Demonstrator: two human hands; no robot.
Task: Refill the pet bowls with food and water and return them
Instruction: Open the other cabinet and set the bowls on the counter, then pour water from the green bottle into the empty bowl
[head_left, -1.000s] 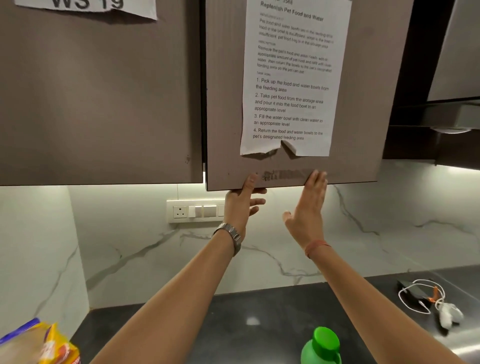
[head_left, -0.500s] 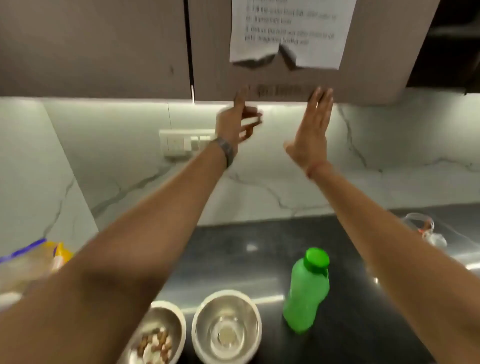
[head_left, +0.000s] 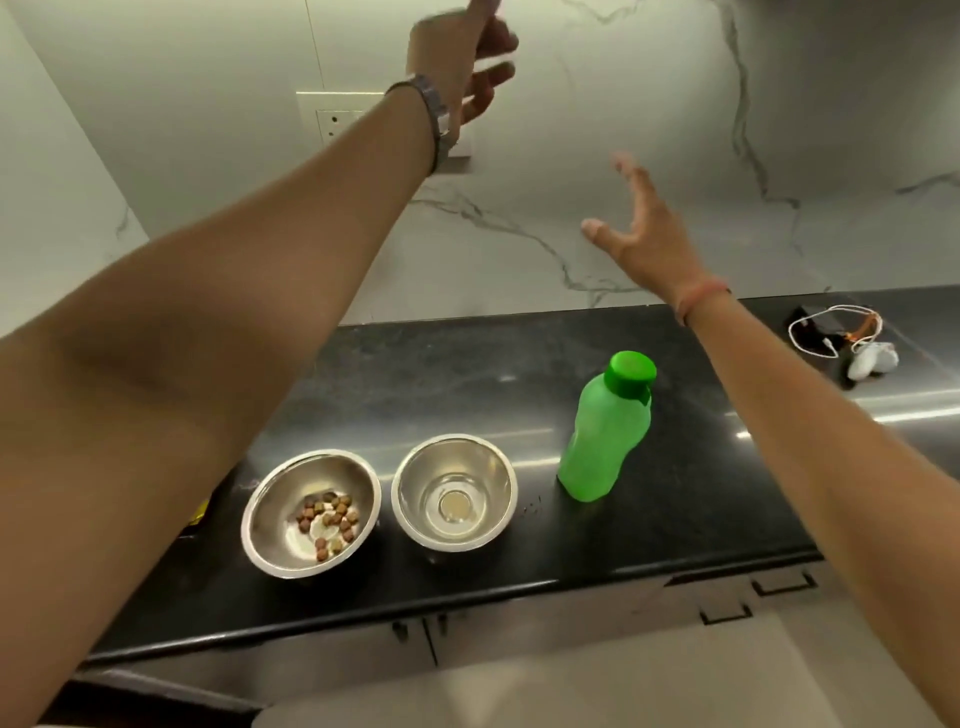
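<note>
Left hand (head_left: 457, 57) blurred, right hand (head_left: 641, 234) empty

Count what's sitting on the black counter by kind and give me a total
Steel bowls: 2, one with some kibble, one that looks empty
Green bottle: 1
White cable bundle, with small items I cannot make out: 1
Total: 4

The view now tilts down from the cabinet door and its taped sheet, both out of frame. The right hand (head_left: 641, 228) is off the door's lower edge, lower against the marble wall, fingers spread and holding nothing. The left hand (head_left: 462, 57) stays raised at the top edge, fingers loosely curled. Both steel bowls, the food bowl (head_left: 310, 512) and the water bowl (head_left: 454, 491), show in full, as does the green bottle (head_left: 605, 428)
</note>
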